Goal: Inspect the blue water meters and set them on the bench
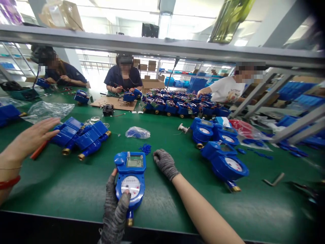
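Observation:
A blue water meter [130, 176] with a small display and a white dial lies on the green table [76, 183] right in front of me. My left hand [114, 206], in a grey glove, grips its lower body, thumb and a finger on the dial's rim. My right hand [165, 163], also gloved, rests on the table just right of the meter with its fingers curled under; whatever is inside them is hidden. A little pile of small blue parts [145, 148] lies just left of that hand.
A co-worker's bare hand [30, 137] with a red wristband reaches from the left toward open blue meters [81, 135]. More meters [223, 159] lie to the right, a plastic bag [137, 132] ahead. Rows of meters [182, 105] and three seated people fill the far side.

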A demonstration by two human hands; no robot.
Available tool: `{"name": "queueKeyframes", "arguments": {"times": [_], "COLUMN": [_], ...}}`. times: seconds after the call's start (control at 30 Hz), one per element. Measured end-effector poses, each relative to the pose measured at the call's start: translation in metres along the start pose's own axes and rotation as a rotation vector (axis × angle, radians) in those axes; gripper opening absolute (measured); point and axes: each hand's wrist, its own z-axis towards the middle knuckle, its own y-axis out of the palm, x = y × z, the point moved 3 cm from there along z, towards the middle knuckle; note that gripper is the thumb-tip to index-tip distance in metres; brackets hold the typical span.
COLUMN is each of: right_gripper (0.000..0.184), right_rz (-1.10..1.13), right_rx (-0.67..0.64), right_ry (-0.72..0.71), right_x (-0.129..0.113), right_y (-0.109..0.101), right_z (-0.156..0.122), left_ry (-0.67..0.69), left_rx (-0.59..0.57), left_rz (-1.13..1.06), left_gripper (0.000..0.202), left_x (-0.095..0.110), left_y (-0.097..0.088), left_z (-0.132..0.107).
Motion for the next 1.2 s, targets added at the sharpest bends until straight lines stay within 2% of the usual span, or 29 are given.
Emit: {"name": "queueKeyframes", "arguments": {"times": [0.13,0.47,0.67,0.77,0.87,0.93,1.0,1.1,1.2], "right_gripper": [0.02,0.019,0.015,0.015,0.018,0.017,0.014,0.012,0.01], "right_rz": [-0.055,-0.089,-0.013,0.068,0.222,0.367,0.401,0.195,-0.033], "right_rx": [-0.029,-0.048,-0.047,-0.04,0.04,0.129,0.176,0.205,0.224], "right_ry": [0.016,0.068,0.073,0.033,-0.093,-0.274,-0.508,-0.799,-0.893], "right_x": [-0.008,-0.013,-0.012,-0.018,-0.047,-0.08,-0.118,-0.163,-0.18], "right_y": [-0.005,-0.013,-0.013,-0.023,-0.049,-0.069,-0.081,-0.075,-0.058], "right_z": [0.003,0.009,0.012,0.01,-0.005,-0.023,-0.045,-0.071,-0.078], "left_ry": [0.045,0.054,0.029,0.028,0.055,0.071,0.091,0.082,0.023], "left_rx": [-0.035,-0.055,-0.061,-0.07,-0.075,-0.079,-0.077,-0.073,-0.059], "left_rz": [0.068,0.103,0.075,0.06,0.059,0.062,0.063,0.077,0.047], "left_gripper": [0.074,0.073,0.076,0.076,0.074,0.075,0.075,0.075,0.08], "left_x": [-0.003,0.004,0.001,-0.001,-0.003,-0.004,-0.003,-0.001,0.001], "left_y": [-0.003,-0.003,-0.003,-0.005,-0.007,-0.007,-0.007,-0.007,-0.007], "left_z": [0.003,0.001,0.002,0.003,0.004,0.005,0.006,0.006,0.005]}}
